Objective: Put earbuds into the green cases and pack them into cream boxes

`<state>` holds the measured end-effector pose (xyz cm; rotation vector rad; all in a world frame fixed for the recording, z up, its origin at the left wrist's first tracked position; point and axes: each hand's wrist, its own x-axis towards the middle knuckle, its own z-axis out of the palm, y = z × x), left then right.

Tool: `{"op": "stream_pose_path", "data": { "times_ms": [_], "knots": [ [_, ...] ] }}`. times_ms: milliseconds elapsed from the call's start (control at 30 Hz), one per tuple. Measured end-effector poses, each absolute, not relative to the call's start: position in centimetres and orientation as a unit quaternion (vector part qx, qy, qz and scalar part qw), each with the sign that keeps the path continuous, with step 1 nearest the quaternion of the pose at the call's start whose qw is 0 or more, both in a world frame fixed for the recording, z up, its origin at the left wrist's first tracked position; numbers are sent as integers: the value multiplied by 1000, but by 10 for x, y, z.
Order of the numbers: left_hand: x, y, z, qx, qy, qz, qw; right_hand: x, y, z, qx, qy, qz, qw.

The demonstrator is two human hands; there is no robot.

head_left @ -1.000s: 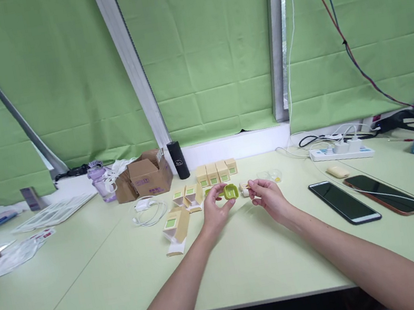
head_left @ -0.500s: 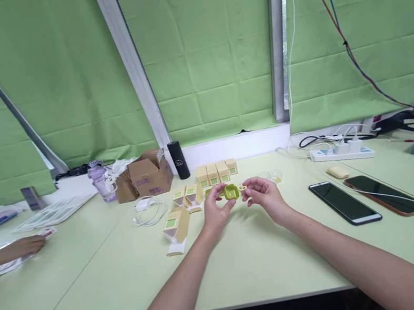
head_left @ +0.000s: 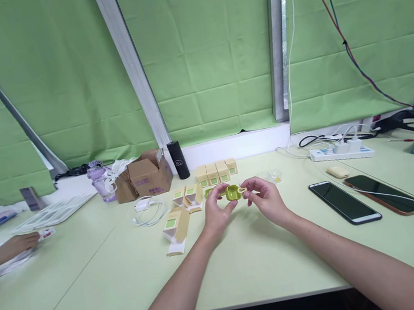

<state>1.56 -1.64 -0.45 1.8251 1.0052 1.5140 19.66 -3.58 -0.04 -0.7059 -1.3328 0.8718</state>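
Over the middle of the table my left hand (head_left: 217, 210) is closed on a small green square case (head_left: 233, 192), whose hollow side faces me. Part of the case lies hidden behind my fingers. My right hand (head_left: 264, 195) pinches a small cream ring-shaped piece (head_left: 241, 190) at the case's right edge. Whether the ring touches the case I cannot tell. Left of my hands stand small opened cardboard boxes (head_left: 176, 224) with green labels. Just behind them is a row of several closed small boxes (head_left: 212, 174).
A clear plastic piece (head_left: 274, 176) lies behind my right hand. Two phones (head_left: 344, 203) and a cream earbud case (head_left: 337, 172) are to the right, near a power strip (head_left: 343, 152). A brown carton (head_left: 150, 174) and a white cable (head_left: 146, 208) sit left. Another person's hand (head_left: 22, 244) is far left.
The ring piece and my right fingers have come closer to the green case, and the case has tilted slightly. The other person's hand has shifted a little left.
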Motion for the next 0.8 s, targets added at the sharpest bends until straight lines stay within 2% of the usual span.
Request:
{"op": "stream_pose_path", "data": {
  "times_ms": [300,600,800],
  "knots": [
    [17,-20,-7,709,369,552,238,196,-32,-9,-341,-618,316,634],
    [16,-22,-8,726,360,542,222,200,-36,-7,-314,-714,123,614],
    [17,-24,-7,732,355,541,211,200,-35,-9,-290,-735,46,612]
  ]
}}
